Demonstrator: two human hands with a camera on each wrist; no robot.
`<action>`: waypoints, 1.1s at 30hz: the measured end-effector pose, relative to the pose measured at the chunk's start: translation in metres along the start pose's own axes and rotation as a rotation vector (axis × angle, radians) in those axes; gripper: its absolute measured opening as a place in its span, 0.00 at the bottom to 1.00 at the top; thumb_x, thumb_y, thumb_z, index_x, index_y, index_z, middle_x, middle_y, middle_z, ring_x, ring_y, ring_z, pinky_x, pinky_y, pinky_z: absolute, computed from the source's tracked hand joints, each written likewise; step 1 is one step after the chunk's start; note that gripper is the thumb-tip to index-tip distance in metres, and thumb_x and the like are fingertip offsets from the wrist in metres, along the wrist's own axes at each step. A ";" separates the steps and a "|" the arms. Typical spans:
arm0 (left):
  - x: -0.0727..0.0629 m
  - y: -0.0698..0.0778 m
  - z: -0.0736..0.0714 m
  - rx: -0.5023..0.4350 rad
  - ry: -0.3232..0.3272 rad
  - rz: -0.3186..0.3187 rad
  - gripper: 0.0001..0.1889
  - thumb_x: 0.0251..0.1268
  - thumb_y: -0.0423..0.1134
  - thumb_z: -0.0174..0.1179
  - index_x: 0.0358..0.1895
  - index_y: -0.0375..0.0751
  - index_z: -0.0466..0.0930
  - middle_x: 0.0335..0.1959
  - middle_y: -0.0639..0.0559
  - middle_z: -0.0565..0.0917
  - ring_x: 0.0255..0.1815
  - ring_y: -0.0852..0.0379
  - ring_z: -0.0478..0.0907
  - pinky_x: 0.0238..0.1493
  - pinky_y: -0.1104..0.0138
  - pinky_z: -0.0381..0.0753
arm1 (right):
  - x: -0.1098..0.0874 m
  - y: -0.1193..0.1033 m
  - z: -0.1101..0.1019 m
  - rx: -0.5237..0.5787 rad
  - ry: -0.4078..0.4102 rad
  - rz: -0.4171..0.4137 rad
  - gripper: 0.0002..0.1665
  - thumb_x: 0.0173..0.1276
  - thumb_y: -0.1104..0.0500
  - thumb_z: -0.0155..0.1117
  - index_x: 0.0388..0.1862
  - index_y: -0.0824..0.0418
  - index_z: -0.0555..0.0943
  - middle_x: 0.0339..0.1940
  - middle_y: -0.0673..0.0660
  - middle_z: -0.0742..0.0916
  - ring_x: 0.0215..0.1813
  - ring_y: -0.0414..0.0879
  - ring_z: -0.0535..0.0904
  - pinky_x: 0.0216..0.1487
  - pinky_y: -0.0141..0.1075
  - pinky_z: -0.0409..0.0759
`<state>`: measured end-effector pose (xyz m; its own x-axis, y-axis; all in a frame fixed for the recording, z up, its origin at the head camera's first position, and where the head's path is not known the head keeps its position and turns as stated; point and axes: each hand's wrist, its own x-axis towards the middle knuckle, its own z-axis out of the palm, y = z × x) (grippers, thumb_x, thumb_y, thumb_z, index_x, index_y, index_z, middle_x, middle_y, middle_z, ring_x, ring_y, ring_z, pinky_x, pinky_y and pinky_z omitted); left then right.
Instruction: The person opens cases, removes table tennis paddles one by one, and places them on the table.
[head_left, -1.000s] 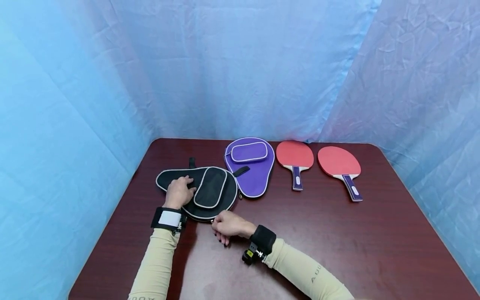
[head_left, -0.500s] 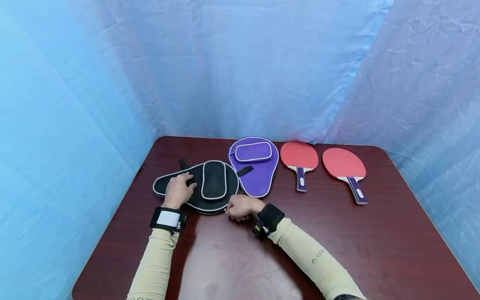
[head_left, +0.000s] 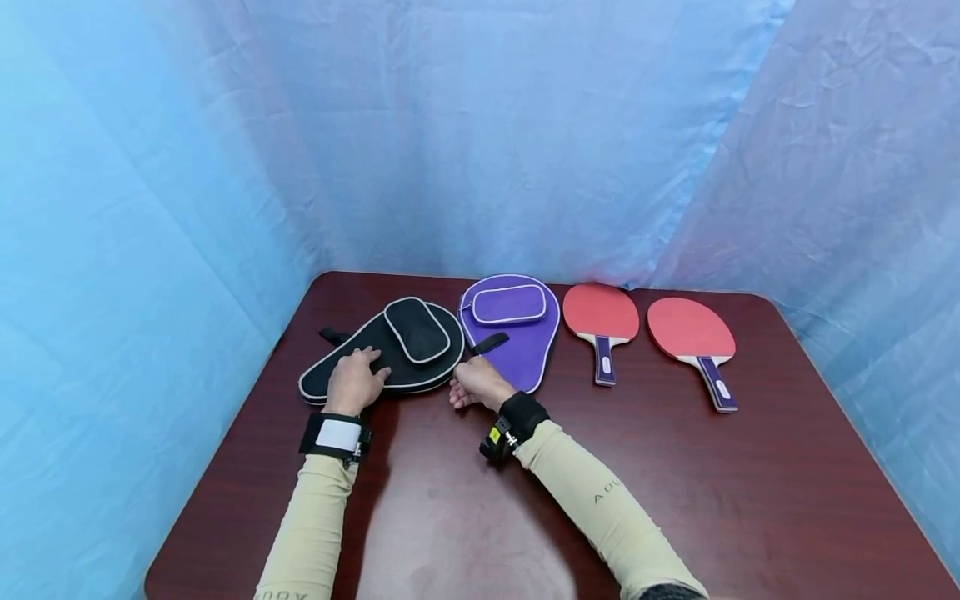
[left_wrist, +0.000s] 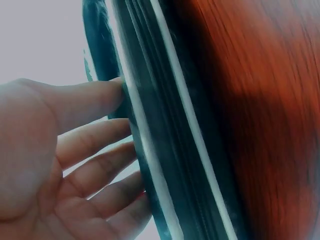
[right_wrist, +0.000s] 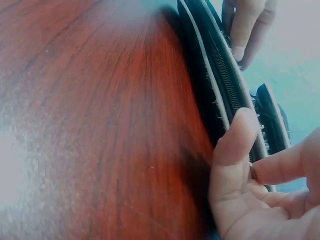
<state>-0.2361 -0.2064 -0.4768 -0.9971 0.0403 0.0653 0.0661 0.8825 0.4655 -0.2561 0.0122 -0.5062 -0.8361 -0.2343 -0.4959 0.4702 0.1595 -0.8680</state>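
A black table tennis paddle case with white piping and a raised pocket lies at the left of the table, its narrow end toward the near left. My left hand rests on its upper face, thumb and fingertips touching the fabric near the edge. At the rounded end my right hand pinches the zipper pull between thumb and finger, mostly hidden by the fingers. In the right wrist view the zipper runs along the case's side, and its teeth look closed between the two hands.
A purple paddle case lies just right of the black one, partly behind my right hand. Further right are two red paddles: one paddle and another paddle, handles toward me. Blue curtains hang around the table.
The black case has turned counterclockwise, its rounded end swinging away from me. My right hand has moved forward along its edge with the zipper pull. The left hand has stayed nearly in place.
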 end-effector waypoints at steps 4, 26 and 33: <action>0.000 -0.002 0.001 0.027 0.010 -0.006 0.24 0.67 0.38 0.64 0.63 0.30 0.76 0.65 0.32 0.74 0.65 0.32 0.71 0.64 0.45 0.71 | 0.001 0.003 0.001 0.038 0.007 -0.005 0.13 0.67 0.67 0.40 0.32 0.71 0.74 0.18 0.58 0.80 0.16 0.44 0.78 0.22 0.33 0.82; 0.002 -0.001 0.001 0.100 0.034 0.003 0.24 0.65 0.38 0.66 0.62 0.32 0.77 0.64 0.35 0.75 0.59 0.32 0.76 0.57 0.46 0.77 | -0.016 0.014 0.038 -0.130 -0.069 -0.099 0.18 0.74 0.66 0.45 0.31 0.77 0.77 0.13 0.58 0.80 0.13 0.43 0.78 0.18 0.34 0.81; 0.002 0.002 0.002 0.113 0.024 -0.019 0.24 0.65 0.39 0.66 0.62 0.33 0.78 0.63 0.36 0.76 0.61 0.34 0.76 0.60 0.47 0.76 | -0.018 0.016 0.060 -0.163 -0.096 -0.124 0.17 0.73 0.67 0.46 0.29 0.78 0.78 0.13 0.59 0.80 0.12 0.44 0.78 0.17 0.34 0.81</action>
<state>-0.2384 -0.2037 -0.4775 -0.9968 0.0126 0.0790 0.0407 0.9302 0.3648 -0.2163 -0.0388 -0.5122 -0.8505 -0.3504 -0.3923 0.3070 0.2750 -0.9111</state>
